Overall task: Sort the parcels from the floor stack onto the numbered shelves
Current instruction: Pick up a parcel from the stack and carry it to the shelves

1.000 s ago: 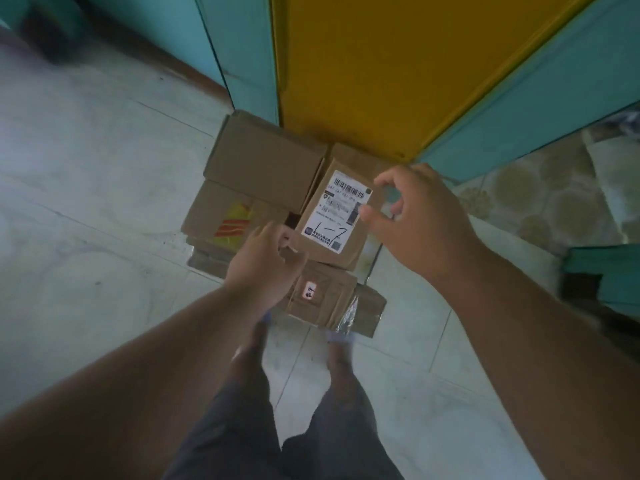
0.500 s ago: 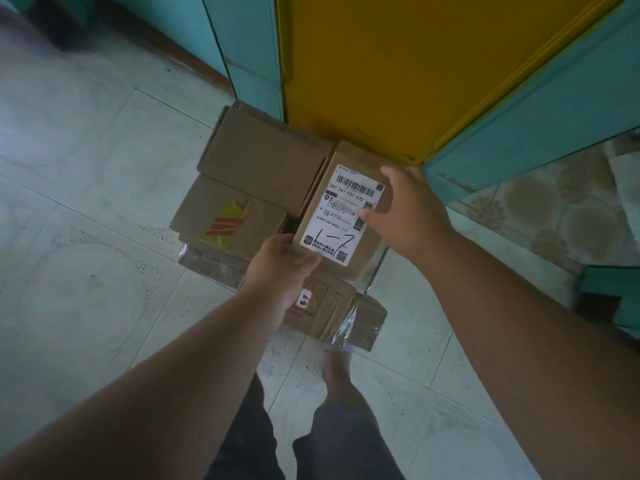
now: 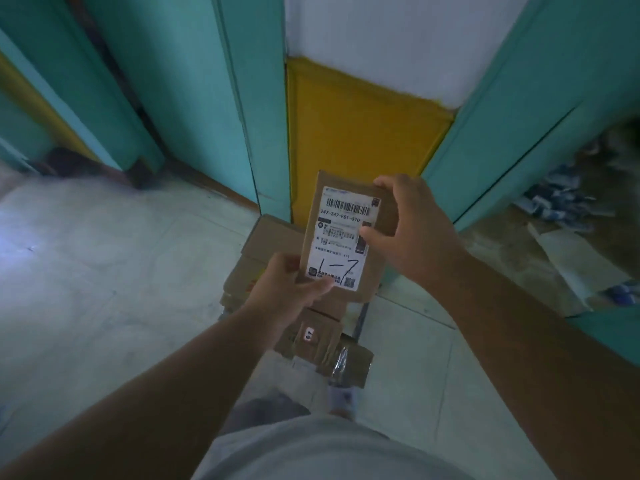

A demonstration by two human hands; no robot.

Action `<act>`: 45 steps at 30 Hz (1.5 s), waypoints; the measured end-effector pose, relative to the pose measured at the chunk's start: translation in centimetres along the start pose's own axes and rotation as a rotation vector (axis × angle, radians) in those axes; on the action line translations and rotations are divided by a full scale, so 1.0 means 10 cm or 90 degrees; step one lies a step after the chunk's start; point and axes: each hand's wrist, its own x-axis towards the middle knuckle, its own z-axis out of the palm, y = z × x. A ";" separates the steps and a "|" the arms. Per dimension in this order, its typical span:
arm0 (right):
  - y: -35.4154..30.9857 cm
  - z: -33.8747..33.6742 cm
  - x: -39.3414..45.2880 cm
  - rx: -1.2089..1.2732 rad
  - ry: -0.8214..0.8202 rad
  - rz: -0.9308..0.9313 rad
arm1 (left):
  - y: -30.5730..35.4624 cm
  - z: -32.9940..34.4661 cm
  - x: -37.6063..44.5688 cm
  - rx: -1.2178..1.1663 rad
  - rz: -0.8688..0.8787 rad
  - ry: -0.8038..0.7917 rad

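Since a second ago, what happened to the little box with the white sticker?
The small brown cardboard parcel with the white label marked 1-7 went up off the floor stack of cardboard parcels. The right hand, open beside it before, now grips its right edge. The left hand kept holding the bottom corner. The stack stayed put.
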 end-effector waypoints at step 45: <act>3.17 -2.81 -8.35 -0.051 0.569 0.878 | -1.05 7.19 -4.78 0.355 0.222 -0.848</act>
